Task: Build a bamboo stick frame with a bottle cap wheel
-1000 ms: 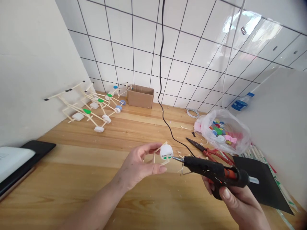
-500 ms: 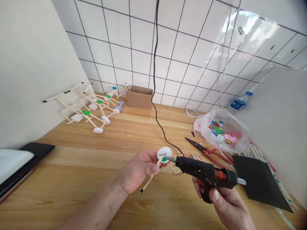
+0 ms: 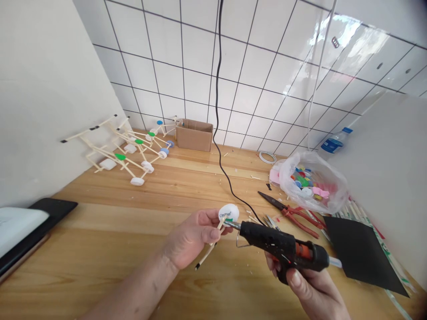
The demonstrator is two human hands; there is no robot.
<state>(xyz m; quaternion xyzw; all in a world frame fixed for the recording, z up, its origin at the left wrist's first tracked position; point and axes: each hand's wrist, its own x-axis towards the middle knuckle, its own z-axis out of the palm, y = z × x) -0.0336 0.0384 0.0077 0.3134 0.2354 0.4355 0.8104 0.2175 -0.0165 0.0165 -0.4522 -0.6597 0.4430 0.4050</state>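
The white cap (image 3: pixel 229 212) with its thin sticks (image 3: pixel 206 258) sat at the lower centre of the frame, the left hand (image 3: pixel 193 233) pinching it between thumb and fingers; it looked light, the cap stiff and smooth, the sticks easily snapped, so a gentle hold on the cap's rim seemed best, clear of the likely hot nozzle; the right hand (image 3: pixel 310 286) was wrapped round the handle of the glue gun (image 3: pixel 270 240), its tip at the cap's green patch, contact unclear; the black cord (image 3: pixel 217 89) ran down the middle to behind the gun; pliers (image 3: pixel 286 210) and a plastic bag (image 3: pixel 335 195) crowded the right; stick models (image 3: pixel 138 141) stood upper left.
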